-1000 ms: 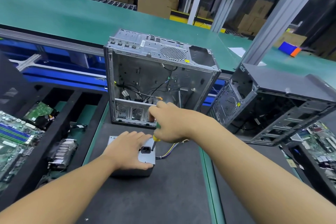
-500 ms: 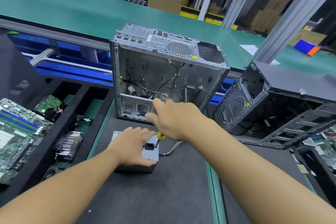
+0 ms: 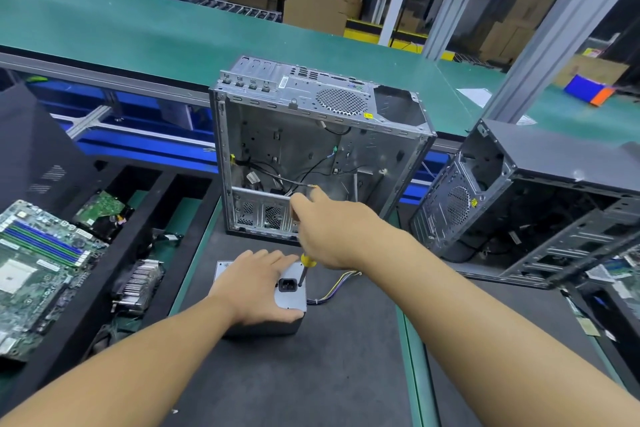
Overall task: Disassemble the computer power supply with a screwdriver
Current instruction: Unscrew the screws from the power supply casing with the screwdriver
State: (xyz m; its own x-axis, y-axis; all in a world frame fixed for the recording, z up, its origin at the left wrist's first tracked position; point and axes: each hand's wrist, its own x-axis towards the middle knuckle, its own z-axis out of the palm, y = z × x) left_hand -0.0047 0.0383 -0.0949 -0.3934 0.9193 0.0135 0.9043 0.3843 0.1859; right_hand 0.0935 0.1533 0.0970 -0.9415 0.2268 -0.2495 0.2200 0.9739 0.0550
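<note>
**Trainee:** Head view. What does it show?

**Operator:** The power supply (image 3: 292, 300), a grey box, stands on the dark mat (image 3: 311, 374), just in front of the open case (image 3: 311, 149). My left hand (image 3: 256, 288) lies flat on its top and presses down, fingers nearly straight, thumb along the near edge. My right hand (image 3: 332, 232) is curled round the screwdriver (image 3: 306, 265), with most of the handle hidden in the fist. The shaft meets the top face just right of the power socket (image 3: 286, 285).

**Trainee:** How is this step done well?

**Operator:** I judge the tip sits on a cover screw, though the screw is too small to see. I would hold the shaft in line with it and push down while turning. My left palm should bear weight so the box cannot twist. The wires (image 3: 332, 288) trailing right need minding.

**Trainee:** And the surroundings?

**Operator:** At left, a black tray (image 3: 86, 315) holds a motherboard (image 3: 31, 270) and a heatsink (image 3: 138, 282). At right, a second case (image 3: 536, 191) lies on its side. A green conveyor belt (image 3: 138, 28) runs behind, with cartons beyond.
</note>
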